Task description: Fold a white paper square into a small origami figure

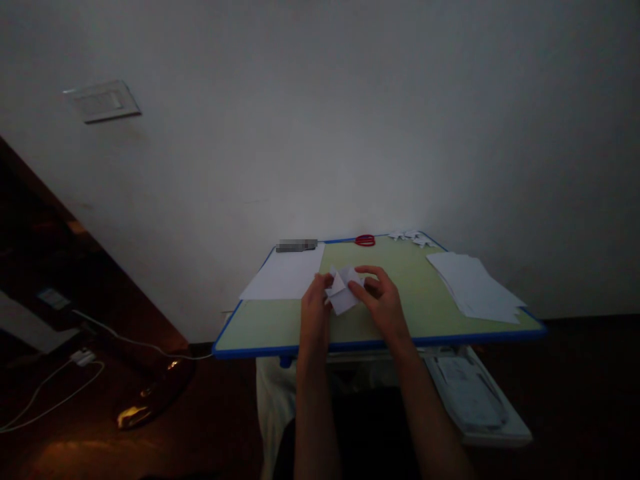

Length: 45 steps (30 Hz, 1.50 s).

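Note:
A small piece of folded white paper [344, 303] is held up over the front half of the table, with pointed flaps standing out from it. My left hand [316, 297] grips its left edge, fingers closed. On the other side my right hand [381, 293] pinches the right part of the paper between thumb and fingers. Some of the fingertips are hidden behind the paper. Beneath both hands lies the pale green tabletop [280, 327] with its blue rim.
A large white sheet [287, 273] lies at left, a dark object [296, 246] at its far end. Red-handled scissors [365, 241] rest at the back edge, small folded paper pieces [413, 237] at back right. A stack of paper [475, 287] lies right, above an open drawer [475, 393].

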Motion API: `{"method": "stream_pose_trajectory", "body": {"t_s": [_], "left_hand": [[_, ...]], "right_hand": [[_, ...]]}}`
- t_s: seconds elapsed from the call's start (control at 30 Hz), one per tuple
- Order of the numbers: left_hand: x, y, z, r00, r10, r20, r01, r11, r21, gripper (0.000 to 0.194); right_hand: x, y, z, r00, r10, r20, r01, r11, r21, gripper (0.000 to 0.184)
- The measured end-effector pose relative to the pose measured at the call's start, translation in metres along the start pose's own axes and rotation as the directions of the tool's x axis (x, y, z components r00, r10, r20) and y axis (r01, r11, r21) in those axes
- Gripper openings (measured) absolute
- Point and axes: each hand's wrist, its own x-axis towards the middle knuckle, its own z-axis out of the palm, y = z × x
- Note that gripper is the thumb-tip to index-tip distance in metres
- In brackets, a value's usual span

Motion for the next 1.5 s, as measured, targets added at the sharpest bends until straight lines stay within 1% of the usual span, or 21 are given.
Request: {"method": "stream_pose_trajectory", "body": {"t_s": [0.03, 0.07, 0.13, 0.2, 0.3, 0.4, 0.47, 0.57, 0.67, 0.73, 0.83, 0.93, 1.0, 1.07, 1.17, 1.27, 1.37, 1.43, 1.5], "left_hand": [[-0.001, 0.003, 0.0, 0.999, -0.039, 0.005, 0.039, 0.992, -0.117, 0.058], [-0.003, 0.006, 0.0, 0.995, -0.084, 0.049, 0.093, 0.973, -0.212, 0.06], [-0.006, 0.013, -0.001, 0.98, -0.162, 0.119, 0.192, 0.93, -0.314, 0.063], [-0.01, 0.018, -0.001, 0.967, -0.203, 0.152, 0.246, 0.895, -0.372, 0.062], [-0.013, 0.019, 0.003, 0.951, -0.233, 0.204, 0.301, 0.85, -0.433, 0.062], [-0.014, 0.014, 0.011, 0.933, -0.257, 0.252, 0.35, 0.81, -0.47, 0.061], [-0.015, 0.012, 0.015, 0.924, -0.272, 0.267, 0.373, 0.792, -0.483, 0.061], [-0.015, 0.009, 0.016, 0.926, -0.274, 0.261, 0.372, 0.786, -0.494, 0.057], [-0.016, 0.01, 0.016, 0.935, -0.264, 0.238, 0.35, 0.799, -0.489, 0.056], [-0.017, 0.01, 0.018, 0.935, -0.258, 0.244, 0.347, 0.81, -0.472, 0.056], [-0.021, 0.008, 0.026, 0.929, -0.234, 0.288, 0.344, 0.834, -0.431, 0.054], [-0.026, 0.001, 0.038, 0.904, -0.235, 0.357, 0.372, 0.844, -0.386, 0.056], [-0.028, -0.003, 0.045, 0.907, -0.24, 0.347, 0.37, 0.847, -0.381, 0.055], [-0.03, -0.006, 0.047, 0.905, -0.264, 0.333, 0.385, 0.841, -0.381, 0.055], [-0.029, -0.008, 0.046, 0.904, -0.28, 0.322, 0.396, 0.831, -0.39, 0.055], [-0.028, -0.009, 0.044, 0.908, -0.248, 0.338, 0.376, 0.839, -0.393, 0.055], [-0.028, -0.01, 0.046, 0.918, -0.188, 0.35, 0.329, 0.855, -0.402, 0.052], [-0.03, -0.009, 0.049, 0.925, -0.168, 0.342, 0.308, 0.858, -0.411, 0.051], [-0.033, -0.007, 0.052, 0.93, -0.173, 0.323, 0.305, 0.856, -0.419, 0.052]], "right_hand": [[-0.001, -0.001, 0.0, 1.0, -0.004, 0.025, 0.004, 1.0, -0.004, 0.038], [-0.002, -0.002, 0.0, 0.998, -0.01, 0.055, 0.011, 1.0, -0.013, 0.038], [-0.004, -0.003, 0.001, 0.992, -0.03, 0.123, 0.037, 0.998, -0.055, 0.032], [-0.005, -0.003, 0.001, 0.981, -0.062, 0.184, 0.085, 0.989, -0.119, 0.028], [-0.005, -0.002, 0.002, 0.965, -0.119, 0.234, 0.167, 0.967, -0.195, 0.027], [-0.003, 0.003, 0.003, 0.957, -0.193, 0.215, 0.253, 0.921, -0.298, 0.024], [-0.002, 0.006, 0.003, 0.944, -0.274, 0.182, 0.326, 0.854, -0.405, 0.023], [-0.002, 0.006, 0.004, 0.904, -0.41, 0.122, 0.408, 0.742, -0.531, 0.024], [-0.007, -0.001, 0.006, 0.871, -0.482, 0.091, 0.441, 0.687, -0.578, 0.026], [-0.011, -0.008, 0.008, 0.862, -0.492, 0.12, 0.465, 0.675, -0.573, 0.032], [-0.016, -0.015, 0.014, 0.844, -0.509, 0.167, 0.507, 0.659, -0.556, 0.041], [-0.018, -0.016, 0.019, 0.837, -0.511, 0.195, 0.518, 0.626, -0.583, 0.048], [-0.018, -0.014, 0.021, 0.839, -0.502, 0.209, 0.513, 0.606, -0.608, 0.05], [-0.017, -0.011, 0.022, 0.844, -0.488, 0.22, 0.509, 0.602, -0.615, 0.051], [-0.016, -0.006, 0.021, 0.852, -0.462, 0.248, 0.507, 0.607, -0.611, 0.052], [-0.014, -0.001, 0.021, 0.854, -0.443, 0.273, 0.511, 0.614, -0.601, 0.052], [-0.013, 0.001, 0.021, 0.85, -0.448, 0.277, 0.521, 0.642, -0.562, 0.053], [-0.013, -0.002, 0.021, 0.842, -0.467, 0.271, 0.535, 0.651, -0.539, 0.053], [-0.014, -0.008, 0.021, 0.833, -0.483, 0.27, 0.547, 0.645, -0.533, 0.052]]}}
